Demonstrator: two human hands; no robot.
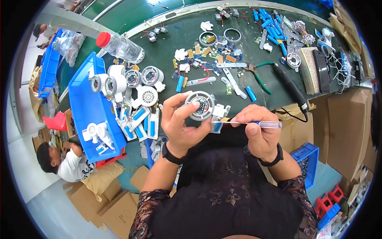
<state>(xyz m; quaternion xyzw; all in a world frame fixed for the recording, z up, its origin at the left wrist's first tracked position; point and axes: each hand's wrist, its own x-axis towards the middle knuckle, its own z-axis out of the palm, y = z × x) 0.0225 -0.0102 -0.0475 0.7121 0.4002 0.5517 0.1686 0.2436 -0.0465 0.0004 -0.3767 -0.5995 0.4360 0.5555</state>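
Between the fingers and thumb of my left hand [181,125] is a small fan head [201,105] with a grey-white ring and a dark circuit board inside. A white hinged piece [219,113] with a bit of blue sticks out on its right side. My right hand [260,131] is closed around a screwdriver [270,124] with a clear handle. Its thin shaft points left, and the tip is close to the white piece; whether they touch I cannot tell. Left of my left hand, white fan heads [149,95] are heaped above opened handle shells with blue batteries [139,119].
A blue bin [85,107] stands at the left beside a red-capped plastic bottle [121,47]. Circuit boards [221,47] and grey rings [232,36] lie across the green bench. To the right are green-handled cutters [260,77], a black soldering iron [290,83] and blue batteries [270,28]. Another person [63,159] sits at lower left.
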